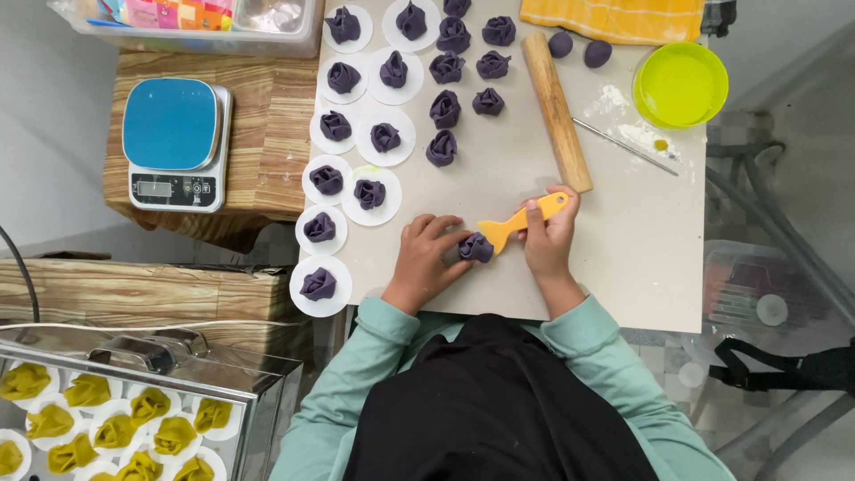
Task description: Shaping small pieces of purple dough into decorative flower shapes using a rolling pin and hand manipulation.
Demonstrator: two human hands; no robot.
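Note:
A purple dough flower (476,247) lies on the grey work board (623,232) right in front of me. My left hand (426,256) rests on the board with its fingertips touching the flower's left side. My right hand (547,233) grips a yellow plastic scraper (521,219) by its handle, and the flat blade meets the flower's right side. Several finished purple dough flowers (445,108) sit farther up the board, some on white paper rounds (386,139).
A wooden rolling pin (556,109) lies above my right hand, beside a thin metal stick (623,146), a green bowl (679,85), two purple dough balls (597,52) and a yellow cloth (614,18). A blue kitchen scale (175,142) stands left. Yellow-green dough flowers (116,430) fill a metal tray.

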